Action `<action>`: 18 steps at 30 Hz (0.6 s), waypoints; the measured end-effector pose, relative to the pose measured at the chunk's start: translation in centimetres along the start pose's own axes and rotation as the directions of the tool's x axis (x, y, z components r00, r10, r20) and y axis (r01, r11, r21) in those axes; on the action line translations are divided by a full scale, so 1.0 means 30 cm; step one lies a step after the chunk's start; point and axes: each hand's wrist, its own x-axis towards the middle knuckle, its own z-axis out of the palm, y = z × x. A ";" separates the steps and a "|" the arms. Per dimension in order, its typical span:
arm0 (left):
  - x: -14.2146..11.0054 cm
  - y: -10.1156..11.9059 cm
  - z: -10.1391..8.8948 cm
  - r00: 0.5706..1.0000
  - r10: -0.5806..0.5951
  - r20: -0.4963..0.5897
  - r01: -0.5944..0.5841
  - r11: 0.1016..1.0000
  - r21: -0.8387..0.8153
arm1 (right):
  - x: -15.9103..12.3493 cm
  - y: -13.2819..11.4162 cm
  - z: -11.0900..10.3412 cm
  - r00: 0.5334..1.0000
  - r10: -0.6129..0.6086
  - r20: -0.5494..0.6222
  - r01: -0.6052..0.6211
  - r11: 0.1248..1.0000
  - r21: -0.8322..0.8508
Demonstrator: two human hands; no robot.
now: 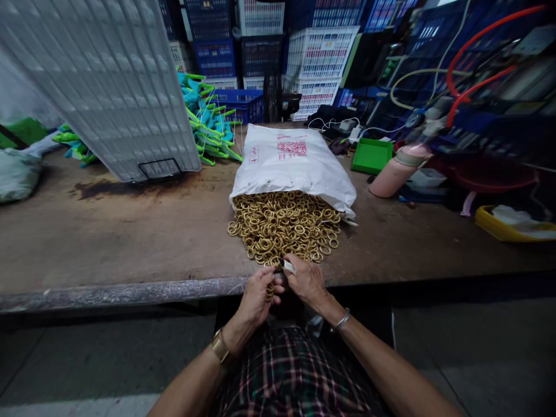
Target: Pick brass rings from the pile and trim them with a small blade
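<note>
A pile of brass-coloured rings (278,223) spills from the mouth of a white woven bag (264,165) onto the table. At the near edge of the pile, my left hand (257,298) is closed around several brass rings (270,291). Close beside it, my right hand (309,284) grips a small tool (288,266) with a white part and a dark tip. That tip points toward my left fingertips and the nearest rings. Most of the tool is hidden by my fingers, so its exact kind cannot be made out.
The brown wooden table (130,249) ends just in front of me. A tall grey ribbed panel (130,87) stands left, beside green and blue plastic pieces (212,127). On the right are a green tray (372,156), a pink bottle (393,176) and a yellow basket (499,229).
</note>
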 end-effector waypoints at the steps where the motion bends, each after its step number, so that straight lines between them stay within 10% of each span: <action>1: 0.001 -0.001 0.000 1.000 0.005 -0.003 -0.005 1.000 0.003 | 0.000 -0.001 0.002 1.000 -0.007 -0.003 0.007 1.000 -0.003; 18: 0.016 -0.012 0.016 0.979 0.198 -0.043 -0.179 0.945 0.275 | 0.003 0.027 0.005 0.978 -0.184 -0.098 0.203 0.949 0.240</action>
